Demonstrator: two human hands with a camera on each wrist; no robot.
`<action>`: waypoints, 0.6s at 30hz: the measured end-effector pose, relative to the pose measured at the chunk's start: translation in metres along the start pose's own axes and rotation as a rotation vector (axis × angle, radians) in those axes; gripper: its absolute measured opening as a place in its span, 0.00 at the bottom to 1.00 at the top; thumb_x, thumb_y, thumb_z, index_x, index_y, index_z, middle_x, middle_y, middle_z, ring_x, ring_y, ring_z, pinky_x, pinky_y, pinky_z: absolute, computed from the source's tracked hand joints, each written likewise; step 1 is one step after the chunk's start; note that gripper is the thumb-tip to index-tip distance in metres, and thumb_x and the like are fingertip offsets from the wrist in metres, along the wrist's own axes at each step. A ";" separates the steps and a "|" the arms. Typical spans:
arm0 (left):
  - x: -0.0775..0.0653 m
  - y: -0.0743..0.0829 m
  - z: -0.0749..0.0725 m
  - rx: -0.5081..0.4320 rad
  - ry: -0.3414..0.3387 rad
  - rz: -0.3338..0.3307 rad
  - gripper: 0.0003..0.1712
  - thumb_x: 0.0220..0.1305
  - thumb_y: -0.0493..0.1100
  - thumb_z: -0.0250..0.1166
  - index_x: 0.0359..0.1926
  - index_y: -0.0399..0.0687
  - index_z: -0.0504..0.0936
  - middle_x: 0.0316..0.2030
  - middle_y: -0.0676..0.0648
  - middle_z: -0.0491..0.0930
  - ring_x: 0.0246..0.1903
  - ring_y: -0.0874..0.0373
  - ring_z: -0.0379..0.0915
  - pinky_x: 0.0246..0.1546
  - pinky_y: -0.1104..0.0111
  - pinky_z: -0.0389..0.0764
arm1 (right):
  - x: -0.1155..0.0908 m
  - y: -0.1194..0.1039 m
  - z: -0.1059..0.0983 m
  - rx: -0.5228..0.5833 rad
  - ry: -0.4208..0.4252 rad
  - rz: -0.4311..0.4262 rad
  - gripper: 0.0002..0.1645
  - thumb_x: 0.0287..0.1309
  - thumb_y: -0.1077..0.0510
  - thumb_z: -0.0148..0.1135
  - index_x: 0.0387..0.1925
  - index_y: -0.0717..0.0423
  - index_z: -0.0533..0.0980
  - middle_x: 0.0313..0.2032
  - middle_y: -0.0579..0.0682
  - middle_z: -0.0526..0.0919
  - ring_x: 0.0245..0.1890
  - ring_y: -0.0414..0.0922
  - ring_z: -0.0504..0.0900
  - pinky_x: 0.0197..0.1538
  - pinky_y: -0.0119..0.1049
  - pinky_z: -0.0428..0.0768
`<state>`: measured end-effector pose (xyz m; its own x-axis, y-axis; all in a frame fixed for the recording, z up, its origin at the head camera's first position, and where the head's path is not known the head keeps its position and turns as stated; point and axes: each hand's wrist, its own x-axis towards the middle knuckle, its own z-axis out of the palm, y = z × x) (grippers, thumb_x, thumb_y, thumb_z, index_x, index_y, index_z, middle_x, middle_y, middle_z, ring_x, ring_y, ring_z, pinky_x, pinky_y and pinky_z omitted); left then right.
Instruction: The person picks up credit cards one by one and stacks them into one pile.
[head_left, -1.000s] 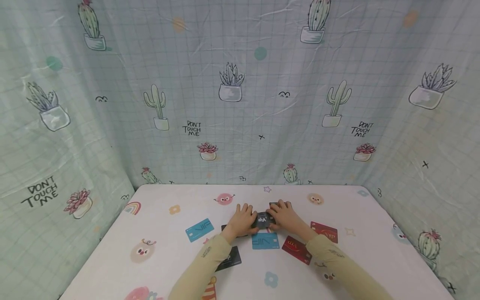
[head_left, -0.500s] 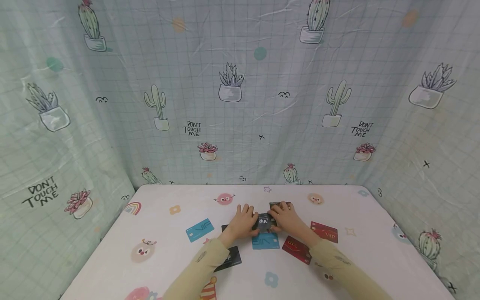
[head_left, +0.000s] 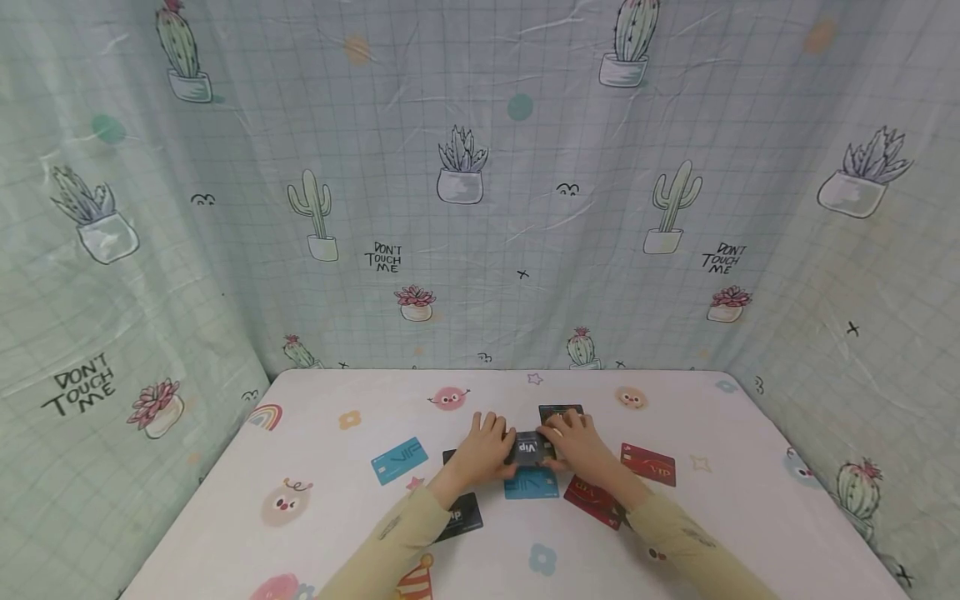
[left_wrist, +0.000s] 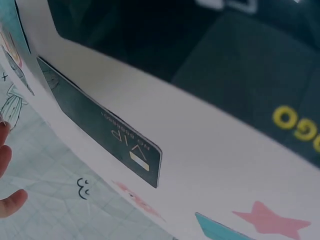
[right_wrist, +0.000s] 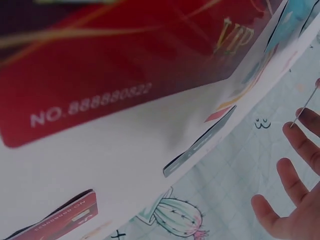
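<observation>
A dark grey VIP card (head_left: 529, 448) is held between both hands over the middle of the table. My left hand (head_left: 482, 450) grips its left side, and my right hand (head_left: 576, 443) pinches the right side. Seen from the right wrist, the held card (right_wrist: 305, 107) is a thin edge at the fingertips. Just below it in the head view lies a blue VIP card (head_left: 531, 485), partly covered. A black card (head_left: 448, 456) is mostly hidden under my left wrist. Behind my right fingers lies another dark card (head_left: 558, 409).
A black card (head_left: 465, 517) lies by my left forearm, and a blue card (head_left: 400, 461) farther left. Two red cards, one (head_left: 588, 500) beside my right wrist and one (head_left: 648, 465) farther right, rest on the white patterned table (head_left: 330, 533). A cactus-print curtain (head_left: 495, 317) encloses it.
The dark grey card has shifted slightly toward me, along with both hands. My right hand has moved a little right, showing more of the dark card behind it.
</observation>
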<state>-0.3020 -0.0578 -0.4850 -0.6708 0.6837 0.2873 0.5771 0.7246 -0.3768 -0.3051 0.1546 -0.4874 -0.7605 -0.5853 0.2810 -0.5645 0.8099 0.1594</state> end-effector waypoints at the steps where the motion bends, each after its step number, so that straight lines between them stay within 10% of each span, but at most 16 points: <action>1: -0.001 0.001 -0.001 -0.002 -0.001 0.000 0.34 0.51 0.67 0.56 0.50 0.47 0.75 0.41 0.46 0.72 0.44 0.52 0.64 0.50 0.53 0.68 | -0.001 -0.001 0.000 0.001 -0.010 0.004 0.33 0.45 0.36 0.60 0.51 0.46 0.70 0.46 0.48 0.72 0.45 0.49 0.64 0.47 0.52 0.69; 18: -0.013 0.007 -0.013 -0.074 -0.059 -0.028 0.33 0.49 0.68 0.58 0.48 0.50 0.75 0.43 0.48 0.75 0.46 0.53 0.64 0.53 0.49 0.65 | -0.017 -0.010 -0.007 0.108 0.052 -0.014 0.32 0.43 0.40 0.63 0.50 0.49 0.71 0.42 0.48 0.73 0.44 0.49 0.66 0.44 0.51 0.69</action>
<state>-0.2833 -0.0609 -0.4801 -0.7119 0.6585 0.2440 0.5893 0.7492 -0.3024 -0.2843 0.1567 -0.4872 -0.7362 -0.5918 0.3283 -0.6084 0.7912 0.0619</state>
